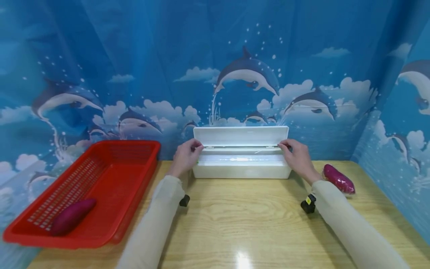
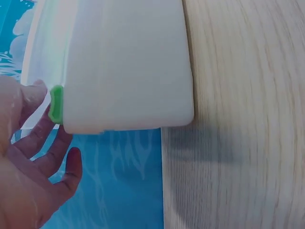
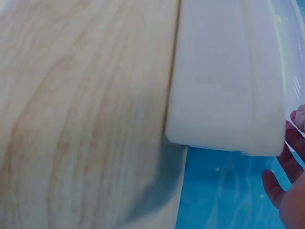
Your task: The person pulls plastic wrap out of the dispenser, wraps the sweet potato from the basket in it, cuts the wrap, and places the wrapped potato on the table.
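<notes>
A long white plastic wrap dispenser (image 1: 242,172) lies against the back curtain, its lid (image 1: 241,136) raised. Glossy clear plastic wrap (image 1: 242,159) shows across its opening. At the left end, my left hand (image 1: 187,157) pinches the wrap's edge between thumb and forefinger, near the lid's hinge line. My right hand (image 1: 298,157) pinches likewise at the right end. In the left wrist view a green slider (image 2: 56,105) sits on the dispenser's corner beside my left fingers. The right wrist view shows only part of my right hand, by the dispenser's end.
On the left stands a red basket (image 1: 117,220) with a purple sweet potato (image 1: 73,216) inside. Another purple sweet potato (image 1: 338,179), shiny as if film-wrapped, lies right of my right forearm. The wooden table (image 1: 242,216) meets a dolphin-print curtain (image 1: 188,45) behind.
</notes>
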Action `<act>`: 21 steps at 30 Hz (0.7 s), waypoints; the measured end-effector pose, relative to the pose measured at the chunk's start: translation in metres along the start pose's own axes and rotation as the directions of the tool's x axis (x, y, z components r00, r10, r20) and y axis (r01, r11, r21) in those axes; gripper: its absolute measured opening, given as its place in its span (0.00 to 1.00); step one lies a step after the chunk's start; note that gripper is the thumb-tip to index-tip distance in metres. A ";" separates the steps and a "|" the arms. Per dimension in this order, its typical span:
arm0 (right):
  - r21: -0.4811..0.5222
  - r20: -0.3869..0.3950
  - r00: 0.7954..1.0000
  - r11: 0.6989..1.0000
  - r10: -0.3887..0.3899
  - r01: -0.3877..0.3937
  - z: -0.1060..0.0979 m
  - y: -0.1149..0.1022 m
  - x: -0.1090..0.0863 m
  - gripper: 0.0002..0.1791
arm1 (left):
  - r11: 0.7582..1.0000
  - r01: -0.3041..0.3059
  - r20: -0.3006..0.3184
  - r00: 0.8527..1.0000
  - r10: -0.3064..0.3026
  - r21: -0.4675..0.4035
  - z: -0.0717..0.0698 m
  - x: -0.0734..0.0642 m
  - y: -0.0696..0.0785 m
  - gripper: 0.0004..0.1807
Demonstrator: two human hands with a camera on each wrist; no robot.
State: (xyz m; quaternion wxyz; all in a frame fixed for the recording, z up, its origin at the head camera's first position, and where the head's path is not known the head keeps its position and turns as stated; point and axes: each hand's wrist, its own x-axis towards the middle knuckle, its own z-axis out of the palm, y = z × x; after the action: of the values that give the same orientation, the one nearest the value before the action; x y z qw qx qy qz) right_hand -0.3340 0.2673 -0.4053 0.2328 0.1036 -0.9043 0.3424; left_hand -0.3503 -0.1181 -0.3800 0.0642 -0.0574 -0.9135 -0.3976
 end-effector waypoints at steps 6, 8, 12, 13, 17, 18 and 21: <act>0.050 -0.022 0.996 0.995 0.087 -0.086 -0.005 -0.006 0.004 0.17 | 0.995 -0.043 -0.055 0.998 0.038 -0.086 0.002 -0.001 0.002 0.11; 0.070 -0.020 0.993 0.991 0.119 -0.117 -0.007 -0.008 0.005 0.18 | 0.990 -0.041 -0.060 0.998 0.033 -0.133 0.002 -0.001 0.002 0.11; 0.117 -0.014 0.988 0.982 0.151 -0.148 -0.011 -0.012 0.006 0.20 | 0.979 -0.048 -0.077 0.996 0.033 -0.200 0.002 -0.001 0.002 0.11; 0.132 -0.015 0.988 0.980 0.153 -0.150 -0.012 -0.013 0.006 0.20 | 0.975 -0.049 -0.081 0.996 0.032 -0.215 0.003 -0.001 0.003 0.11; 0.200 -0.023 0.988 0.969 0.154 -0.147 -0.015 -0.018 0.007 0.20 | 0.955 -0.055 -0.088 0.996 0.031 -0.292 0.004 0.000 0.007 0.10; 0.218 -0.022 0.988 0.965 0.153 -0.145 -0.016 -0.019 0.007 0.20 | 0.947 -0.052 -0.085 0.996 0.026 -0.318 0.004 0.001 0.008 0.10; 0.272 -0.009 0.987 0.950 0.162 -0.153 -0.018 -0.021 0.008 0.20 | 0.911 -0.045 -0.059 0.998 0.023 -0.410 0.005 0.003 0.011 0.09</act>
State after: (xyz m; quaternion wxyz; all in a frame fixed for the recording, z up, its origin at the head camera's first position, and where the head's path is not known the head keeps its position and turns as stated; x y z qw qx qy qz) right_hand -0.3273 0.2629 -0.3776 0.2027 0.0566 -0.8507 0.4816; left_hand -0.3517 -0.1065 -0.3749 0.0818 -0.0749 -0.8063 -0.5811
